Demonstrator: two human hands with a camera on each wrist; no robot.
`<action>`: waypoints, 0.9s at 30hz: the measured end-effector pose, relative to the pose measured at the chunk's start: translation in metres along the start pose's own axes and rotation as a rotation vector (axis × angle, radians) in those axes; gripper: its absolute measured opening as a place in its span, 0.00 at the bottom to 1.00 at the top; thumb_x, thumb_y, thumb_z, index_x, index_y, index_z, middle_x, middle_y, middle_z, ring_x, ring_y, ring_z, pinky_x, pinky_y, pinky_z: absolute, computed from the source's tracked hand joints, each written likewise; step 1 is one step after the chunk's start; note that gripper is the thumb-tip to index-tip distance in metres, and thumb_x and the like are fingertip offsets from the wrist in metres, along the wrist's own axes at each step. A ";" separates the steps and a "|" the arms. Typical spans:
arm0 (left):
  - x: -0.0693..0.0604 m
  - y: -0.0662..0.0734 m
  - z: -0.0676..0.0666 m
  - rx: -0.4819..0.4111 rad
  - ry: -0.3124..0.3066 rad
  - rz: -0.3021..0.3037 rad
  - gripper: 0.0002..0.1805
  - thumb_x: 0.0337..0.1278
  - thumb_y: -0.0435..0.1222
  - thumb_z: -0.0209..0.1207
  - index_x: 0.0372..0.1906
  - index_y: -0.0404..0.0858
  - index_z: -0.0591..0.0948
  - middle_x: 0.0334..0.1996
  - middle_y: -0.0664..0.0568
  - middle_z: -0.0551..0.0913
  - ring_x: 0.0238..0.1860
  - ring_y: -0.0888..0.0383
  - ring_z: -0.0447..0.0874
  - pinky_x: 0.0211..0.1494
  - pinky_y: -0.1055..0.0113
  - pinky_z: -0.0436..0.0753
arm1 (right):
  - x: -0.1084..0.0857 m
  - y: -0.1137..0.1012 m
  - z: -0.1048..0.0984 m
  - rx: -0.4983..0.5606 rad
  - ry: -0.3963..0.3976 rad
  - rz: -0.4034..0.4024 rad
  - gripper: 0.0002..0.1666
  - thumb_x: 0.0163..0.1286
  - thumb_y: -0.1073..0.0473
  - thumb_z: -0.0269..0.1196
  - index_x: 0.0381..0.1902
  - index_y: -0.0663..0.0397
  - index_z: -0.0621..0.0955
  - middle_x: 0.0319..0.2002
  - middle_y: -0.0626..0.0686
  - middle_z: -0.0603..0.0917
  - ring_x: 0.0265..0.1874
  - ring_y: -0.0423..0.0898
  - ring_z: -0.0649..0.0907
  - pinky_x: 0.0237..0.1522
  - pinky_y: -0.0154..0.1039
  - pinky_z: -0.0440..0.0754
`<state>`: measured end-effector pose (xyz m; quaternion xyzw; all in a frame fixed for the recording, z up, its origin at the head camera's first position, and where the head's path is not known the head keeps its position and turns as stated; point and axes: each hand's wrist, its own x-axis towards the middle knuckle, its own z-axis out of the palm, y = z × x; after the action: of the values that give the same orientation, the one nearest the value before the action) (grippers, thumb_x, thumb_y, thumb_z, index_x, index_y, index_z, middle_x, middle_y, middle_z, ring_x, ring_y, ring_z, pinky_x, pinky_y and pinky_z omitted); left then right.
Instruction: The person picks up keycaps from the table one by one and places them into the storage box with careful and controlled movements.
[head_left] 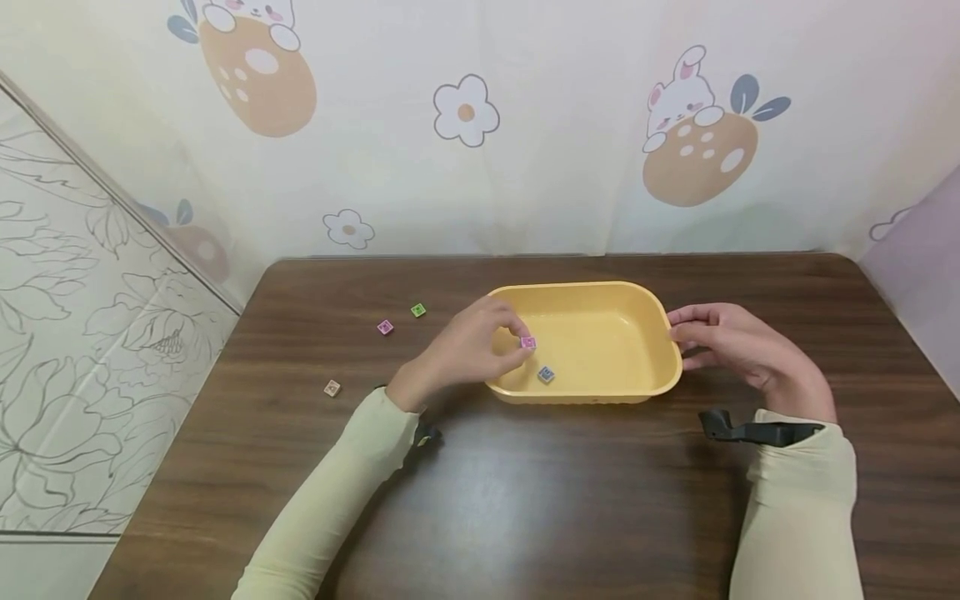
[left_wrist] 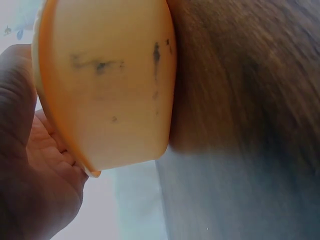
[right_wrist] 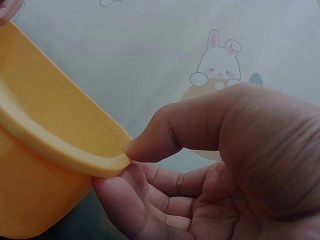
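The left hand (head_left: 472, 343) pinches a pink cube (head_left: 528, 342) over the left part of the yellow tub (head_left: 592, 342); the right hand (head_left: 738, 343) pinches the tub's right rim. The cube looks light, hard and perhaps slick, best gripped by opposite sides; the tub seems light, fairly stiff, best held at its rim

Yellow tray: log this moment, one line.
left hand: pinches pink block over yellow tray; right hand: pinches tray rim; blue block: in tray
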<state>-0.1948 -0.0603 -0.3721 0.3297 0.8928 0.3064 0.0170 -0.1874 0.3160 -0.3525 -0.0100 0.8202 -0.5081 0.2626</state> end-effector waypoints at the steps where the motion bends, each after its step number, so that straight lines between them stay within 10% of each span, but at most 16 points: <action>1: 0.000 0.000 0.000 0.003 -0.001 -0.002 0.06 0.64 0.44 0.67 0.37 0.48 0.90 0.40 0.59 0.88 0.52 0.60 0.81 0.62 0.61 0.80 | 0.000 0.000 0.000 -0.001 0.000 0.000 0.33 0.81 0.57 0.59 0.73 0.75 0.66 0.41 0.41 0.87 0.40 0.37 0.88 0.45 0.36 0.91; 27: -0.001 0.001 0.002 0.031 -0.019 0.052 0.12 0.63 0.48 0.69 0.43 0.45 0.90 0.45 0.58 0.90 0.55 0.59 0.81 0.64 0.61 0.80 | 0.000 -0.002 0.001 -0.021 0.003 0.007 0.33 0.82 0.56 0.58 0.73 0.75 0.66 0.41 0.41 0.87 0.40 0.36 0.88 0.45 0.36 0.91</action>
<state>-0.1926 -0.0587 -0.3735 0.3558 0.8885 0.2896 0.0125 -0.1877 0.3146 -0.3513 -0.0090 0.8260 -0.4986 0.2628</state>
